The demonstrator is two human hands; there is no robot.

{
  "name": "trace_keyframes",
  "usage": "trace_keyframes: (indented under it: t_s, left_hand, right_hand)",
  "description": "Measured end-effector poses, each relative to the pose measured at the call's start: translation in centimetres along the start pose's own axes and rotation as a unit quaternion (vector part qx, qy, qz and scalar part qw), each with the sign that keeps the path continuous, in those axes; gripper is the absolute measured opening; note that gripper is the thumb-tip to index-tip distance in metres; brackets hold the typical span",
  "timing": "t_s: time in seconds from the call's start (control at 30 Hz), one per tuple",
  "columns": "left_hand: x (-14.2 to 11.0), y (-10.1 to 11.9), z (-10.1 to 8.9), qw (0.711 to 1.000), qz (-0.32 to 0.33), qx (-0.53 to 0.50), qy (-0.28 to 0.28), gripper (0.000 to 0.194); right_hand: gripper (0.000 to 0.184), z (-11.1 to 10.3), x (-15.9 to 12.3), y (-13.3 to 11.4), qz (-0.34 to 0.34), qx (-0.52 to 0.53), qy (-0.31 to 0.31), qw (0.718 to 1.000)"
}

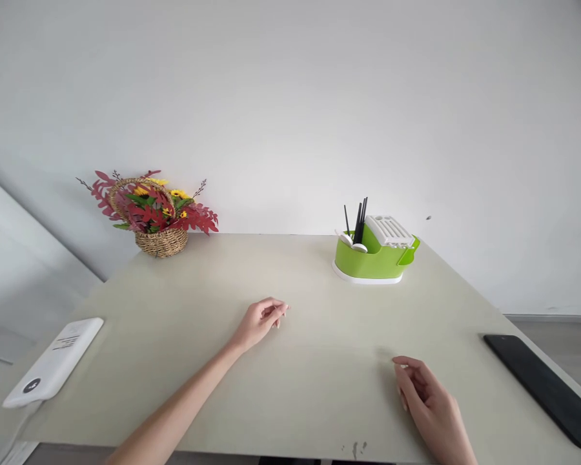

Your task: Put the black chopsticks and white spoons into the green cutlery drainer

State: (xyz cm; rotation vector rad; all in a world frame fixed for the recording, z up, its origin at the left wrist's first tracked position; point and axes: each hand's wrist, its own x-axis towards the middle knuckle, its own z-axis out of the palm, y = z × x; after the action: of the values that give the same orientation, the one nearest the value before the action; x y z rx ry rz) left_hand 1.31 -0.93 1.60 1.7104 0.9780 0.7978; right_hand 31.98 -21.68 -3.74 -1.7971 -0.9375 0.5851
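Over the middle of the table (310, 374) is my left hand (261, 321), its fingers bent and the thumb tip closed against the index finger. Nothing shows between them. Nearer the front right, my right hand (428, 400) is loosely curled, with a gap between thumb and index finger and no object inside. Beyond both hands stands a green utensil caddy (368, 263) on a white base. It holds black chopsticks (361, 223) and white spoons (359, 248), and a white slotted rack (390, 231) covers its right part. Neither hand touches it.
A wicker basket (162, 243) of red leaves and yellow flowers stands at the back left against the wall (281, 116). On the left edge lies a white power bank (61, 361) with a cable. A long black phone-like slab (545, 391) lies along the right edge.
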Motion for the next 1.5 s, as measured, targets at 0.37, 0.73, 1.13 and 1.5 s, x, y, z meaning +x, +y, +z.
trace_keyframes:
  t_s: [0.37,0.73,1.13,1.5]
  left_hand:
    - [-1.1,0.5,0.4,0.996,-0.06,-0.066,-0.014,0.046]
    - [-1.4,1.1,0.5,0.996,-0.057,-0.064,-0.002,0.046]
    - [-1.3,0.1,0.6,0.996,-0.049,-0.074,-0.009,0.045]
    - [-1.4,0.2,0.6,0.995,-0.055,-0.081,0.007,0.042]
  right_hand:
    - [0.058,-0.8,0.6,1.7,0.022,-0.019,-0.02,0.999]
    - [0.063,-1.5,1.3,4.0,0.037,-0.037,-0.061,0.997]
    - [0.061,-1.1,0.5,2.4,0.029,-0.023,-0.032,0.999]
    - [0.066,-1.3,1.2,3.3,0.043,-0.016,-0.043,0.998]
